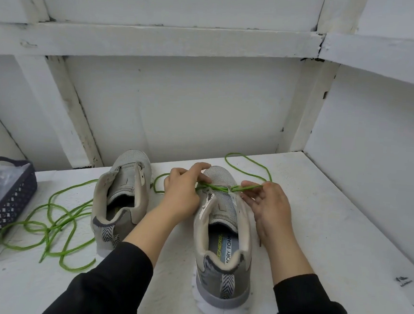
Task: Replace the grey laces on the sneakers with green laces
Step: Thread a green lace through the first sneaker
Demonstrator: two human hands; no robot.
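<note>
Two grey sneakers stand heel-toward-me on the white table. The right sneaker has a green lace running across its lowest eyelets near the toe. My left hand pinches that lace at the shoe's left side. My right hand pinches the lace's other part at the right side; a loop of it trails behind toward the wall. The left sneaker has no lace in it. A second green lace lies tangled on the table to its left.
A dark woven basket holding clear plastic sits at the table's left edge. White panelled walls close off the back and the right side. A small dark mark shows on the table at far right.
</note>
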